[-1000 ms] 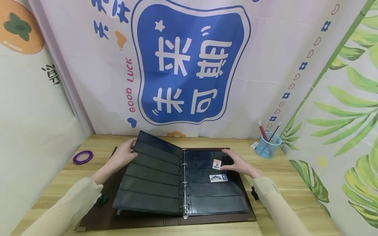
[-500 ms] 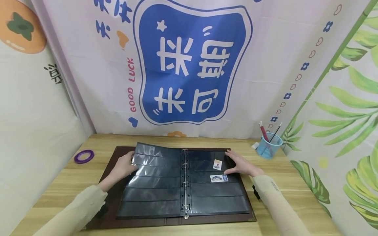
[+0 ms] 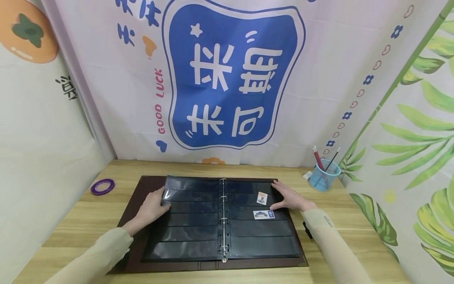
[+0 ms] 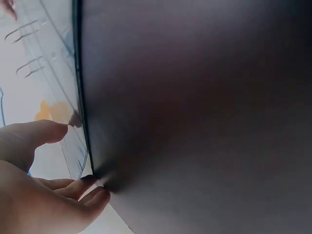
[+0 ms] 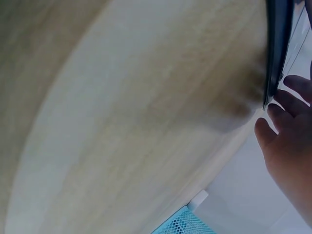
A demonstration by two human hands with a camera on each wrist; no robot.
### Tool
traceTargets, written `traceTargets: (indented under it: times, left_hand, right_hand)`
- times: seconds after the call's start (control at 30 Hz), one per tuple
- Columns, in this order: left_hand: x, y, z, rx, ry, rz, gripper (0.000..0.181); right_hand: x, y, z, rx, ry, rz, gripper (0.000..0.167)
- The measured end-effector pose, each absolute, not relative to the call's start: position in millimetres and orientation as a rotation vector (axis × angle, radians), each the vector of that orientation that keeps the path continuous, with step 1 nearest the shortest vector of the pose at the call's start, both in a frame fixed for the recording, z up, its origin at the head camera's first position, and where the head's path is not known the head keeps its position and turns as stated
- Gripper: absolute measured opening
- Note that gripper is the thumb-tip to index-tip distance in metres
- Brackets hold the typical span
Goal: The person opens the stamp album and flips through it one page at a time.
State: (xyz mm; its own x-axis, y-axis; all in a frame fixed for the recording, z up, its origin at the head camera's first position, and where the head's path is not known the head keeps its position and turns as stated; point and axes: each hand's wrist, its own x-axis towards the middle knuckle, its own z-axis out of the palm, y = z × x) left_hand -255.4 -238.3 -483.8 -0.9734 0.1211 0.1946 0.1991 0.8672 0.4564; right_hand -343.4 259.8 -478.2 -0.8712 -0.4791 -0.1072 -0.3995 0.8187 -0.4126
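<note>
A ring-binder stamp album [image 3: 224, 221] lies spread on the table, with dark pocket pages on both sides of its metal rings. My left hand [image 3: 152, 207] is at the outer edge of the left page [image 3: 191, 221], thumb over the page side. In the left wrist view the fingertips [image 4: 100, 195] touch the brown cover [image 4: 195, 136] beside that edge. My right hand [image 3: 291, 198] rests at the right page's [image 3: 260, 240] outer edge, fingers spread. Two stamps show in that page: a small upright stamp [image 3: 262, 198] and a wider blue-and-white stamp [image 3: 264, 214], near the right thumb.
A purple ring [image 3: 103, 186] lies on the wooden table [image 3: 74, 225] to the left. At the back right stands a blue mesh cup [image 3: 324, 179] with pencils, a white eraser [image 3: 307, 175] beside it. Printed cloth [image 3: 124, 98] hangs behind and at both sides.
The left page has come down from raised to nearly flat on the left cover, my left hand moving with it. My right hand has shifted slightly along the right edge.
</note>
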Motion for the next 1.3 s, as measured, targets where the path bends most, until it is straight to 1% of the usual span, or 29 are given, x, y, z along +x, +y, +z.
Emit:
traceTargets:
  times: [0.27, 0.47, 0.53, 0.73, 1.2, 1.3]
  left_hand:
    - [-249.1, -235.9, -493.6, -0.381, -2.895, -0.571, 0.070]
    - [-248.4, -236.2, -497.0, -0.480, -2.987, -0.538, 0.089]
    - [-247.6, -236.5, -497.6, -0.521, -3.007, -0.522, 0.091]
    - [-243.5, -236.9, -496.3, -0.587, -2.991, -0.461, 0.090]
    - [-245.7, -237.2, -496.4, -0.539, -3.013, -0.401, 0.093]
    - [-245.6, -237.2, -496.6, -0.538, -3.012, -0.396, 0.093]
  right_hand:
    - [-343.8, 259.5, -478.5, -0.665, 2.750, -0.527, 0.110]
    - [-343.3, 260.2, -478.7, -0.633, 2.720, -0.535, 0.112]
    - [-343.3, 261.2, -478.4, -0.615, 2.720, -0.537, 0.112]
    - [-344.3, 261.5, -478.8, -0.646, 2.740, -0.547, 0.109]
    - [-345.0, 258.1, -478.4, -0.709, 2.774, -0.555, 0.103]
    - [-346.1, 258.0, -479.0, -0.709, 2.777, -0.560, 0.104]
